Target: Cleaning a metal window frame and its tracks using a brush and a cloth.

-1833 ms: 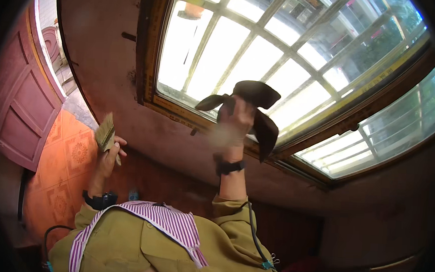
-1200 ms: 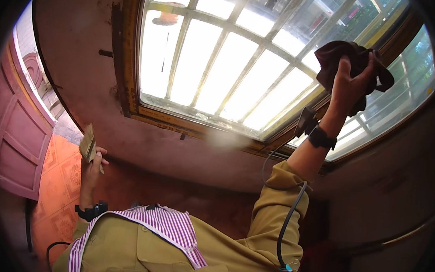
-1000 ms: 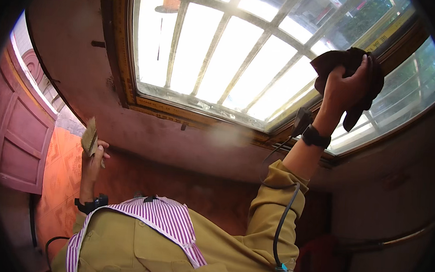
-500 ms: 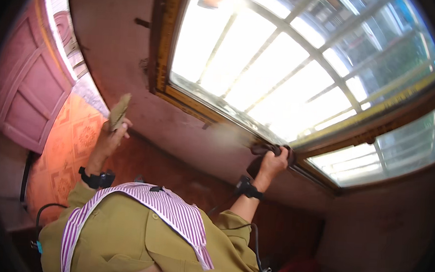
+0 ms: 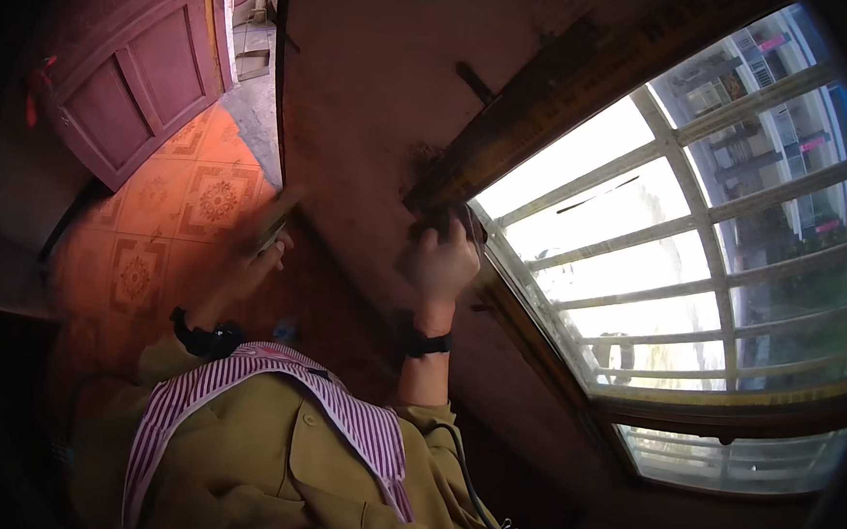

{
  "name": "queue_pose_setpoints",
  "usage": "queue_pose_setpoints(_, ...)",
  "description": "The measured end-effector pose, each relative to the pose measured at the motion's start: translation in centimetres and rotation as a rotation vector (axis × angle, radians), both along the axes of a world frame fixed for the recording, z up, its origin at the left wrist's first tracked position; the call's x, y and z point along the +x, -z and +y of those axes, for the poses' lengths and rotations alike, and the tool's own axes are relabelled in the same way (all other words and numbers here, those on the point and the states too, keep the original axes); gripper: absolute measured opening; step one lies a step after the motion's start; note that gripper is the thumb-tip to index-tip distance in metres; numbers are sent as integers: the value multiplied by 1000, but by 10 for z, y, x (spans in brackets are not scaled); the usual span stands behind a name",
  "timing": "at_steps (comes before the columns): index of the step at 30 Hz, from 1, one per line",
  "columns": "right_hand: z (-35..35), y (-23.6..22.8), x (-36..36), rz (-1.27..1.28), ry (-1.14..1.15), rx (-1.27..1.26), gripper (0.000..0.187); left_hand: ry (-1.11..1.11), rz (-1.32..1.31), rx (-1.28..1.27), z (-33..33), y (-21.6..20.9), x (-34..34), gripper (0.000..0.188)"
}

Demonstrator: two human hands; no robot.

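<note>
My right hand (image 5: 445, 266) is closed on a dark brown cloth (image 5: 473, 223) and presses it to the lower left corner of the wooden window frame (image 5: 530, 106). Most of the cloth is hidden behind the fingers. Out to the left, my left hand (image 5: 261, 262) grips a flat tan thing with a ragged edge, like a brush (image 5: 281, 213); motion smears both, so its exact kind is unclear. This hand is held away from the wall, over the floor.
Bars cross the bright window (image 5: 630, 219), and a second, lower pane (image 5: 722, 457) lies below it. A purplish panelled door (image 5: 144, 73) stands at the far left above orange patterned tiles (image 5: 216, 198). The wall (image 5: 376, 87) runs between doorway and window.
My right hand has slid the cloth leftward along the sill to the frame's corner. The left hand still holds the tan thing, now lower and slightly right. The view has turned.
</note>
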State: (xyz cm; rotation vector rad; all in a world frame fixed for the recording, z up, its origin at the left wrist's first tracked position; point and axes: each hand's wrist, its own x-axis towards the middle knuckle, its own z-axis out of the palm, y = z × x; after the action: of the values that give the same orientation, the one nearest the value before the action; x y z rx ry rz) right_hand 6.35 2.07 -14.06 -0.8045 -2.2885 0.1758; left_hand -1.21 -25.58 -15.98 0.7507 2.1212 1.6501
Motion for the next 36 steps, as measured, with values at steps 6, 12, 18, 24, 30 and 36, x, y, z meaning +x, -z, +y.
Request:
queue_pose_setpoints(6, -13, -6, -3, 66, -87, -204, 38, -202, -236, -18, -34, 6, -13, 21)
queue_pose_setpoints(12, -1, -10, 35, 279, -204, -357, 38, -67, -244, -32, -14, -2, -6, 18)
queue_pose_setpoints(18, 13, -72, 31, 691, -412, -319, 37, 41, -159, 22, 1, -3, 4, 22)
queue_pose_setpoints(24, 2, -27, 14, 160, -405, -97, 32, 52, -56, 21, 14, 7, 4, 25)
queue_pose_setpoints(30, 4, -16, 62, 128, -313, -551, 35, 8, -135, 114, 5, 7, 1, 29)
queue_pose_setpoints(36, -4, -44, 115, 219, -317, -728, 41, 310, -124, 65, 40, 12, 15, 51)
